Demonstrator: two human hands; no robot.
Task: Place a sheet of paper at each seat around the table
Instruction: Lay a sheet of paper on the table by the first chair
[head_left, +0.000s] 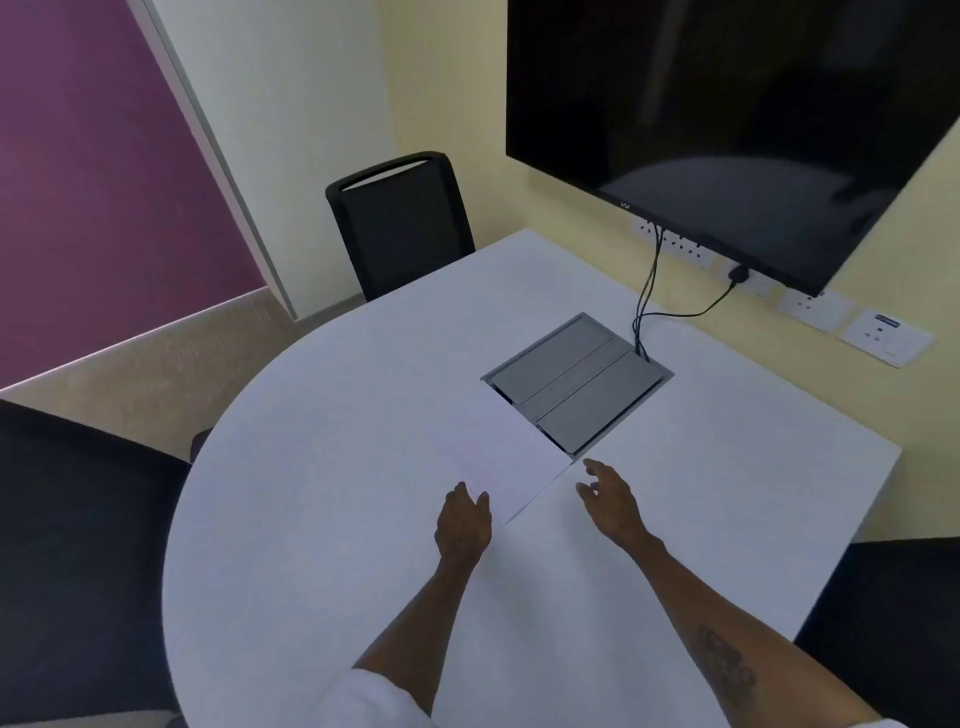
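Note:
White sheets of paper (498, 457) lie on the white table (322, 426) near its middle, overlapping a corner of the grey cable box. My left hand (462, 525) rests at the paper's near edge, thumb and fingers pinching that edge. Just right of the paper's right corner, my right hand (610, 501) hovers with fingers spread and nothing in it. A black chair (400, 223) stands at the table's far side. Another dark chair (78, 545) is at the left, and part of a third (893, 613) at the right.
A grey metal cable box (582, 384) is set into the tabletop, with black cables (649, 291) running up to a wall-mounted dark screen (737, 114). Wall sockets (815, 306) line the yellow wall behind the table's right edge.

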